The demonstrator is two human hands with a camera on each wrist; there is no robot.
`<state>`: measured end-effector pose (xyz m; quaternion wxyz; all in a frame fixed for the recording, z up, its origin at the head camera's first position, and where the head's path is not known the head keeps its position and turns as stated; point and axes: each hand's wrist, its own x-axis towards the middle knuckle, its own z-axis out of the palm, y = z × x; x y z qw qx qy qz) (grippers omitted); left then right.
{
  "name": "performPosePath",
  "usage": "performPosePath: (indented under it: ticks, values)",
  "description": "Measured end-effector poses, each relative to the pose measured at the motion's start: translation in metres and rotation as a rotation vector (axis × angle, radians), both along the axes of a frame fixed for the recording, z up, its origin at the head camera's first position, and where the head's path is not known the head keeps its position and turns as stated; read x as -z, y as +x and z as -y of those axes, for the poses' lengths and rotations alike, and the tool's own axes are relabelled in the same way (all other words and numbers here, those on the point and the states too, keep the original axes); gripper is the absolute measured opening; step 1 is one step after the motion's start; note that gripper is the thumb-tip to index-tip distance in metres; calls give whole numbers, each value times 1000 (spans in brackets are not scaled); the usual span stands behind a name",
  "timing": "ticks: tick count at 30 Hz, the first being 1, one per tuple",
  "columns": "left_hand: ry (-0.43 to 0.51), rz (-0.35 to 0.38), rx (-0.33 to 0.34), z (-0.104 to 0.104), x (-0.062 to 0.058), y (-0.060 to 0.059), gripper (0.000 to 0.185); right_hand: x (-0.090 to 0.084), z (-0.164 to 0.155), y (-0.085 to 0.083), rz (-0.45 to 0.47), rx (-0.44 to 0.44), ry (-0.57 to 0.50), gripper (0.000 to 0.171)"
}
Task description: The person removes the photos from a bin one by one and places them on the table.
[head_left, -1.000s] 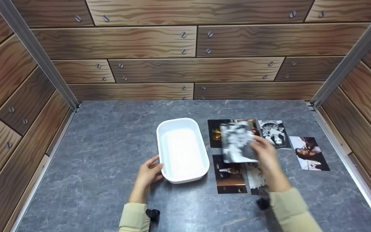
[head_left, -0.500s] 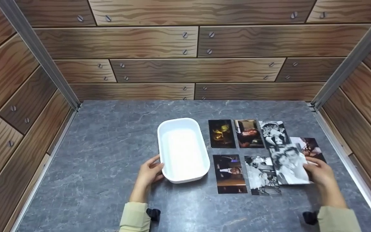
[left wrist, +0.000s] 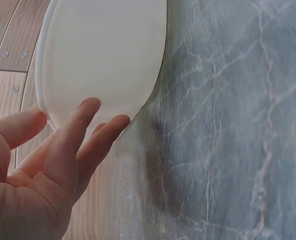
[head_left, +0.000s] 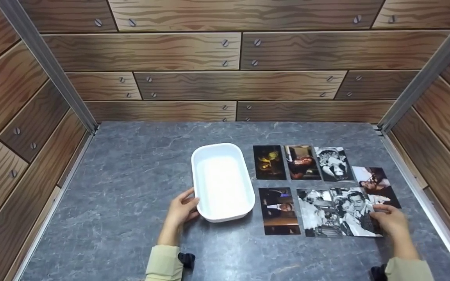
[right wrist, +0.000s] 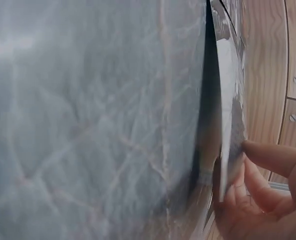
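Observation:
My right hand (head_left: 393,224) pinches the right edge of a black-and-white photo (head_left: 352,210) of a couple. In the right wrist view the thumb lies over the photo (right wrist: 228,105) and the fingers below, a dark gap showing between it and the table. The photo's left edge meets another black-and-white photo (head_left: 318,214). My left hand (head_left: 182,208) rests against the near left corner of a white rectangular dish (head_left: 251,191). In the left wrist view the thumb touches the dish's rim, and loosely extended fingers (left wrist: 95,145) lie along its outer wall.
Several photos lie right of the dish: a dark golden one (head_left: 270,162), a brown one (head_left: 303,162), a black-and-white one (head_left: 332,164), one of a suited person (head_left: 279,212), and a colour one (head_left: 377,183) far right. Wood-patterned walls (head_left: 186,50) enclose the marbled grey table (head_left: 131,175).
My right hand has carried the couple photo rightward from near the dish, then lowered it beside the near-row photos. My left hand and the dish have stayed in place.

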<state>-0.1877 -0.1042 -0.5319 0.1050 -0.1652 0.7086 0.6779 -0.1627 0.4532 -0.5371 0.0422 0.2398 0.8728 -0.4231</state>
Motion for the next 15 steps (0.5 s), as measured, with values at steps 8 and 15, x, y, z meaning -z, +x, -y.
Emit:
performPosePath:
  ticks: [8,15]
  values:
    - [17,-7,-2,1,-3,2,53,-4,5,-2,65,-85,250,43]
    - [17,-23,39,1,1,1,57,-15,8,-4,57,-63,263,46]
